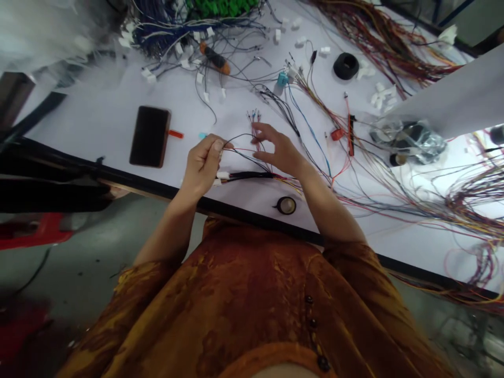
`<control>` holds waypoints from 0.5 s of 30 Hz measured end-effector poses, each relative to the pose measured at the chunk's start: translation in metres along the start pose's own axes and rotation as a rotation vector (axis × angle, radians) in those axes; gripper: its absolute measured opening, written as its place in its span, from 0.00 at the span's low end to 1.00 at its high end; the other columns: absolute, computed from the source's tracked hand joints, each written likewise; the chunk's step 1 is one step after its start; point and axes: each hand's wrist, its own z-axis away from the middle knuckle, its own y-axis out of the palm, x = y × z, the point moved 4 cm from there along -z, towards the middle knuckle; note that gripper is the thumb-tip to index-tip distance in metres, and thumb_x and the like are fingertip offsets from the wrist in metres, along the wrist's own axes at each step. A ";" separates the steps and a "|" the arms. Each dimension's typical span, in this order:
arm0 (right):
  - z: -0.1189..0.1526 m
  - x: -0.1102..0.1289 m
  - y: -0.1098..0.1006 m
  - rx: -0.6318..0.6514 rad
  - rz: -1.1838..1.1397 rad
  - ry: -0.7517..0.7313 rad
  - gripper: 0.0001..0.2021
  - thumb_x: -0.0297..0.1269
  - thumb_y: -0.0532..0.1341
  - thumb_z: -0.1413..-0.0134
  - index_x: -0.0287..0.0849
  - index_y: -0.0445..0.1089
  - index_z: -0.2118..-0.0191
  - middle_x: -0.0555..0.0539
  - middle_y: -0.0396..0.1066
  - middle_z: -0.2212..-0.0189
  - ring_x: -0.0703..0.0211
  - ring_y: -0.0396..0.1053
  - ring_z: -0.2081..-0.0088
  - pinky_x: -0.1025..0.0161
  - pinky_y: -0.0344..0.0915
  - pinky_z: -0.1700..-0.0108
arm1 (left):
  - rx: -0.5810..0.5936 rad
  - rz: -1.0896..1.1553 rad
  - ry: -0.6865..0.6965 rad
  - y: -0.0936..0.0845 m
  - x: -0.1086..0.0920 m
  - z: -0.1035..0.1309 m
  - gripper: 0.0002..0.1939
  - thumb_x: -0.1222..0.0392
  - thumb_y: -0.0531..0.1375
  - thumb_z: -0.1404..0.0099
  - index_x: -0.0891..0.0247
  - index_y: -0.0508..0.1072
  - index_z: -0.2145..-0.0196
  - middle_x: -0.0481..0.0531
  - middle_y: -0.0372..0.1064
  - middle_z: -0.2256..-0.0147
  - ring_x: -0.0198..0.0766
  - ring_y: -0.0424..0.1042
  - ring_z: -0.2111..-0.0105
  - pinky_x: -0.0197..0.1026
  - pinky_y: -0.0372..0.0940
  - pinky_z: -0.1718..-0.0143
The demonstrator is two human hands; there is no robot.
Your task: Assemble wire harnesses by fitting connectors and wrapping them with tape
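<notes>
My left hand (203,164) pinches the ends of several thin wires (244,155), one red and others dark, between thumb and fingers. The very tips are hidden in the pinch. To its right, my right hand (281,150) has thumb and fingers apart, curved around the same wires; no firm grip shows. Terminal-tipped wires (254,115) stick out just beyond its fingertips. Below both hands lies a black-sleeved cable (252,175) with white connectors (222,176) at its left end. A small roll of black tape (286,205) sits near the table's front edge.
Left of my hands lies a dark phone-like device (150,136). Farther back are an orange-and-black screwdriver (214,58), a blue connector (282,79) and a black tape roll (346,66). Wire bundles (394,37) spread over the right side, with a plastic bag (421,142) among them.
</notes>
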 end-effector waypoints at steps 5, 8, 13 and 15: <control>-0.042 0.022 0.025 0.177 -0.230 -0.026 0.10 0.38 0.65 0.39 0.40 0.69 0.55 0.56 0.63 0.72 0.69 0.64 0.70 0.68 0.66 0.63 | 0.015 0.056 0.100 -0.020 0.004 -0.002 0.13 0.48 0.59 0.28 0.58 0.79 0.59 0.47 0.62 0.74 0.32 0.65 0.75 0.36 0.63 0.73; -0.055 0.041 0.029 0.230 -0.283 -0.044 0.08 0.38 0.63 0.38 0.39 0.69 0.59 0.57 0.62 0.73 0.72 0.61 0.72 0.72 0.63 0.67 | -0.004 0.157 0.106 -0.031 0.011 -0.008 0.13 0.48 0.63 0.31 0.58 0.78 0.57 0.48 0.68 0.72 0.32 0.70 0.73 0.35 0.65 0.72; -0.072 0.051 0.034 0.190 -0.303 -0.033 0.05 0.34 0.63 0.40 0.39 0.69 0.65 0.55 0.63 0.75 0.70 0.59 0.72 0.70 0.59 0.70 | -0.120 0.243 0.042 -0.042 0.026 -0.015 0.16 0.46 0.66 0.35 0.63 0.76 0.68 0.46 0.67 0.78 0.28 0.66 0.81 0.31 0.59 0.80; -0.074 0.051 0.040 0.172 -0.312 -0.021 0.04 0.33 0.62 0.41 0.39 0.70 0.66 0.54 0.64 0.76 0.69 0.59 0.72 0.68 0.59 0.70 | -0.111 0.311 0.021 -0.043 0.029 -0.016 0.16 0.47 0.67 0.36 0.65 0.78 0.68 0.45 0.64 0.79 0.26 0.62 0.81 0.29 0.57 0.82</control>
